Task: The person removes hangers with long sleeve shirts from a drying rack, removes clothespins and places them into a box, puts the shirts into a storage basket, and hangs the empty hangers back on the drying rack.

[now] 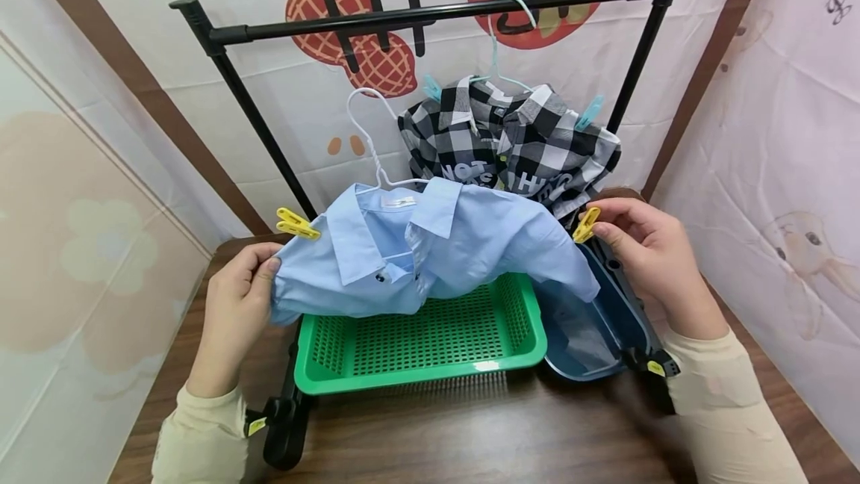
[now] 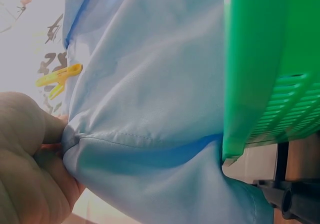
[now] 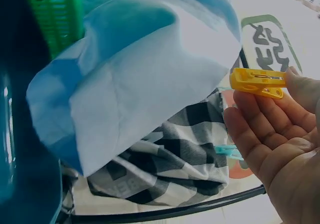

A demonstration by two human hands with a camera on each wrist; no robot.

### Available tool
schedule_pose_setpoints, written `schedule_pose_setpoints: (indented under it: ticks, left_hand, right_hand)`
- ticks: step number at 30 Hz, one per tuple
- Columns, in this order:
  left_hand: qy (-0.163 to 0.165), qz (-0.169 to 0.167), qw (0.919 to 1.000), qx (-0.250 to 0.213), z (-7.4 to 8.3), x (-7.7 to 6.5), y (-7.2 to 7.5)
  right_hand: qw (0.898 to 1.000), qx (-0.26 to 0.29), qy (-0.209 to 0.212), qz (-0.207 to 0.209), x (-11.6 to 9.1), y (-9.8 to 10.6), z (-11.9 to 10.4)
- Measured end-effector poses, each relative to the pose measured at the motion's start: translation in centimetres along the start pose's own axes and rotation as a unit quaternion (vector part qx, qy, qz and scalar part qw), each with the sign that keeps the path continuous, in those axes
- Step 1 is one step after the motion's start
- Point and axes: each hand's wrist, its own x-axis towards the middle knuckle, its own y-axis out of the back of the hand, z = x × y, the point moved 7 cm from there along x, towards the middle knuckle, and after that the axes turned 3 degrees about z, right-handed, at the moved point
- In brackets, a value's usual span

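Observation:
A light blue shirt (image 1: 484, 234) with a white hanger (image 1: 376, 148) in its collar spreads over the green basket. My left hand (image 1: 238, 305) pinches the sleeve edge on the left, where the cloth bunches between thumb and fingers in the left wrist view. Just above that hand, a yellow clothespin (image 1: 297, 224) is clipped on the shirt's shoulder. Between thumb and fingers, my right hand (image 1: 655, 260) holds another yellow clothespin (image 3: 257, 81). Its front end is right at the shirt's edge in the right wrist view.
A black rack (image 1: 430, 17) spans the back. From its bar hangs a black-and-white checked shirt (image 1: 463, 140) on a pale green hanger (image 1: 495, 58), with blue clothespins (image 1: 590, 112) at its shoulders. Below are the green basket (image 1: 430, 379) and a dark blue bin (image 1: 591, 372) on the wooden table (image 1: 430, 439).

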Motion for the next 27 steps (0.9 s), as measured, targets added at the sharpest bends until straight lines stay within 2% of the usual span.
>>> schedule_pose_setpoints:
  ticks: [4, 8, 16, 23, 27]
  left_hand:
    - [-0.001, -0.001, 1.0, -0.001, 0.0, 0.1, -0.1]
    - [-0.002, -0.002, 1.0, -0.002, 0.0, 0.1, -0.2]
    - [-0.002, -0.003, 1.0, 0.002, -0.1, 0.1, -0.1]
    - [-0.001, -0.002, 1.0, 0.0, 0.0, 0.1, 0.0]
    - [-0.002, -0.006, 1.0, -0.004, 0.1, 0.2, 0.0]
  right_hand:
    - [0.997, -0.068, -0.004, -0.027, -0.2, 0.2, 0.9]
    - [0.993, -0.105, -0.019, -0.053, -0.5, 0.6, 1.9]
    - [0.987, -0.138, -0.023, -0.079, -1.3, 0.9, 2.9]
    - [0.978, -0.164, -0.067, -0.106, -2.2, 0.7, 4.5]
    - [0.975, -0.173, -0.072, -0.116, -2.5, 0.6, 5.1]
